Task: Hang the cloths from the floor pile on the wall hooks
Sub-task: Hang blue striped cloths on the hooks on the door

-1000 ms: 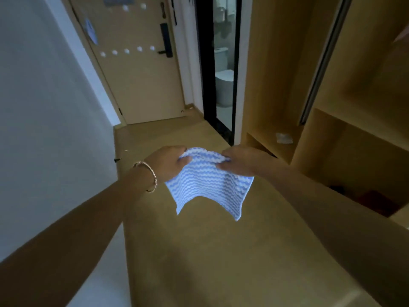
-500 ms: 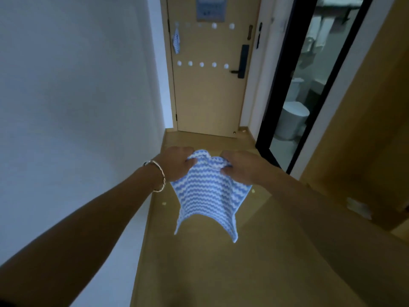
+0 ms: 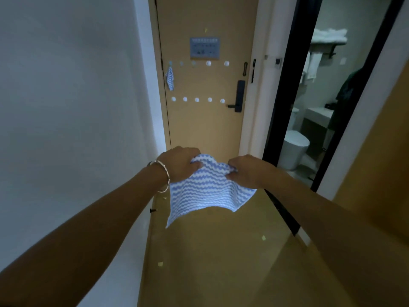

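View swung to face door hooks [image 3: 197,99]; left hand [image 3: 181,162] and right hand [image 3: 245,169] both grip striped cloth [image 3: 205,191], ready for hanging.

Your left hand [image 3: 181,163] and right hand [image 3: 247,171] each grip the top edge of the striped cloth [image 3: 205,191]; ahead, another cloth [image 3: 170,78] hangs on a door hook [image 3: 170,63].
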Demonstrator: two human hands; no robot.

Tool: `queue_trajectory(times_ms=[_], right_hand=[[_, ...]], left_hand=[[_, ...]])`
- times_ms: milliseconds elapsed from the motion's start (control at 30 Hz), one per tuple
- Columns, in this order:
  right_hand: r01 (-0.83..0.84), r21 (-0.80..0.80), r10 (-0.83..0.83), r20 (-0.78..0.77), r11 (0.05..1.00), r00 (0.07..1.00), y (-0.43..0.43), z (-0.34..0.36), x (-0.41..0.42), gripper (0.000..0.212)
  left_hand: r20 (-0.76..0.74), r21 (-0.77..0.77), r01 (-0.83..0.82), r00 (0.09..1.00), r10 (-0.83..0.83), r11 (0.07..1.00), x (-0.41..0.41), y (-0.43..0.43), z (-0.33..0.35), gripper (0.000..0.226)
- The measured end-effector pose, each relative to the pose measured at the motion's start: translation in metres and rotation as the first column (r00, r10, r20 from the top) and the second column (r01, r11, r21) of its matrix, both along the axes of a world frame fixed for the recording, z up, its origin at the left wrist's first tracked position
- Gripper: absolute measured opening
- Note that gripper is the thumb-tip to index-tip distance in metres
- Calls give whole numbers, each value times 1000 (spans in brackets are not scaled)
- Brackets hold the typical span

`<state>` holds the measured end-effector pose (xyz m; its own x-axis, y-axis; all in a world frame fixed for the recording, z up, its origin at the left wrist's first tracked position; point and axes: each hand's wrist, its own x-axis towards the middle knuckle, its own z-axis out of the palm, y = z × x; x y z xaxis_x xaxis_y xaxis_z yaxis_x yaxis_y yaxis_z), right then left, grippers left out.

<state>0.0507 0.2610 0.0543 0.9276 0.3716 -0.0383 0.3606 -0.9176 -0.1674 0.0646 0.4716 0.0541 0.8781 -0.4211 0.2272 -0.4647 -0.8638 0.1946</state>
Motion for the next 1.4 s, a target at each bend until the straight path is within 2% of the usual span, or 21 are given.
queue_trajectory(times_ms=[167,300,433,567,667,767,1000,1167,1400], right_hand=[[10,9,-10,-1,1000,1000,-13,-4,82,26],[-30,64,30,1,997,1000,-28,-9,161,21],[-91,94,94,-31,991,995,-45,4,245,16],[-145,131,144,21,981,989,-52,22,319,29],[-186,130,190,-14,974,982,-53,15,358,26],[-200,158,205,-17,967,979,-56,5,396,35],[-128,190,147,-88,973,985,-47,-18,486,54],[-152,126,161,-60,980,985,-30,-24,569,52],[-105,60,106,-21,993,994,3,-12,720,49]], left_hand=[[43,23,2,999,-3,1000,78,-14,-5,29],[67,113,-71,996,64,991,147,-29,-7,38],[82,131,-133,989,123,982,217,-41,7,42],[156,93,-216,967,200,972,275,-49,22,41],[136,132,-253,962,236,958,312,-48,18,44],[139,148,-279,956,259,949,350,-47,15,46],[67,155,-232,972,224,960,442,-43,-10,48],[-28,141,-176,983,181,974,537,-23,-26,47],[-82,6,-77,994,77,997,682,11,-27,43]])
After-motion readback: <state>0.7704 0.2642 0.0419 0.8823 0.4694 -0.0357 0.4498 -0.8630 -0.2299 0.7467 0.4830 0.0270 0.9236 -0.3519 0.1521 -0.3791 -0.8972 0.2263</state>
